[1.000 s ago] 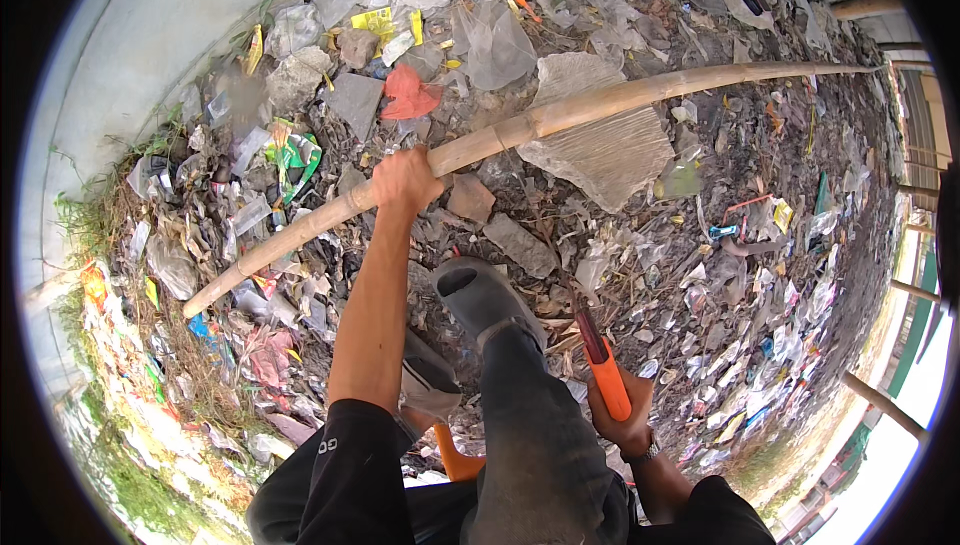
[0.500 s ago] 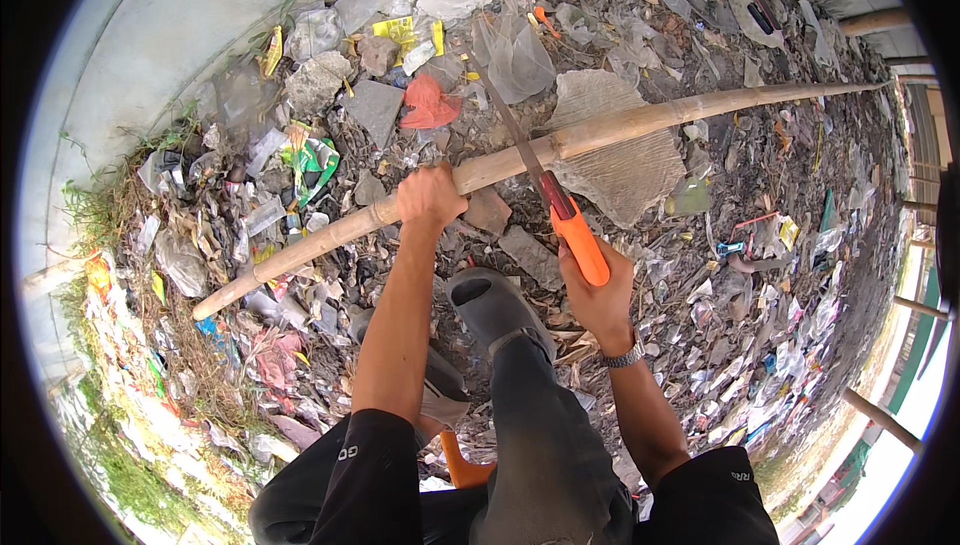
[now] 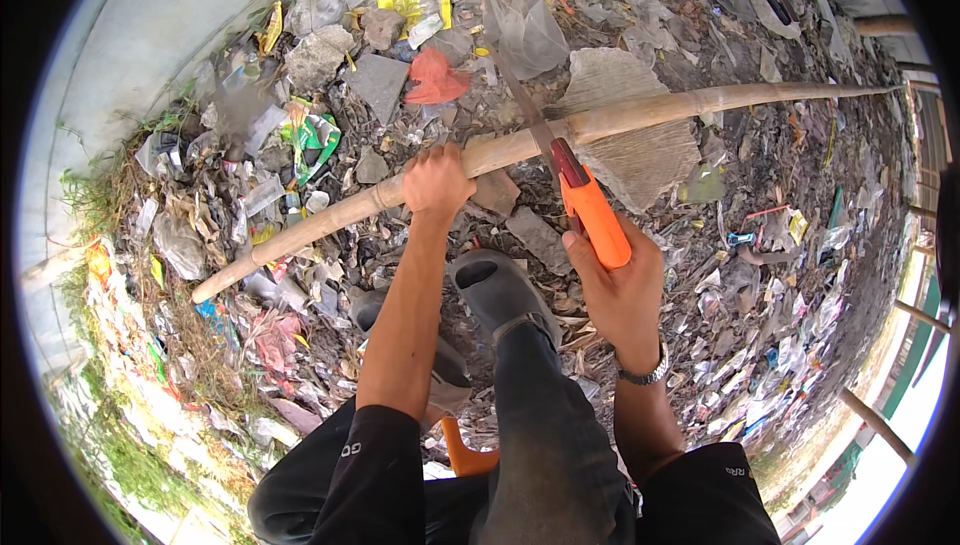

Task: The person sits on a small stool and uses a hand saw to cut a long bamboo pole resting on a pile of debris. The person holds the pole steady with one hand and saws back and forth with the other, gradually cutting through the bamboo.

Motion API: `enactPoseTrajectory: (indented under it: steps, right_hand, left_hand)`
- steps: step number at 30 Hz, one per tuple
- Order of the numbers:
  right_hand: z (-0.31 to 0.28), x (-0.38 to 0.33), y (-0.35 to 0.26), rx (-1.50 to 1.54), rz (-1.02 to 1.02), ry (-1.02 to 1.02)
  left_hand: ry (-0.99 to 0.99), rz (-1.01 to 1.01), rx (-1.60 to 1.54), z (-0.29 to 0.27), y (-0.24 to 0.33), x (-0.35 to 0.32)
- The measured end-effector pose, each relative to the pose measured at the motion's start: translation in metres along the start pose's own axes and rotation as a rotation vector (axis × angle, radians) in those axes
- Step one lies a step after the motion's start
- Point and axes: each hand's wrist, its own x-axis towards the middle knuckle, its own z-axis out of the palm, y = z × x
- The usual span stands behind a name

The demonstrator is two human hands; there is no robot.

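Over litter-strewn ground, the left hand grips a long tan bamboo pole while, just right of it, the right hand clutches an orange-handled saw, its blade on the seemingly uncut pole.

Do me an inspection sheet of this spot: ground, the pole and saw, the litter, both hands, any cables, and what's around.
Surface: ground strewn with litter.
Job's things: bamboo pole lying across; saw, orange handle, blade on the pole.
Clutter: red scrap, grey slab, plastic wrappers.
Grips: left hand closed on the pole; right hand closed on the saw handle.
Cables: nothing seen.
Surroundings: pale wall, grass, grey boot.
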Motion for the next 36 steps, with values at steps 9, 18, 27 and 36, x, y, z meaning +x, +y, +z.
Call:
enactPoseTrajectory:
  steps: [9, 18, 27, 36]
  right_hand:
    - [-0.066, -0.025, -0.043, 0.19, -0.124, 0.03]
    - [-0.035, -0.068, 0.054, -0.016, 0.095, 0.083]
    - [-0.051, -0.106, 0.067, -0.091, 0.12, 0.014]
    - [-0.076, -0.155, 0.067, -0.16, 0.157, -0.068]
  left_hand:
    - [-0.423, -0.144, 0.007, -0.029, 0.006, 0.028]
    - [-0.477, -0.122, -0.054, -0.037, 0.004, 0.036]
    - [-0.467, -0.139, -0.064, -0.043, 0.005, 0.035]
    - [-0.443, -0.133, -0.072, -0.041, 0.005, 0.033]
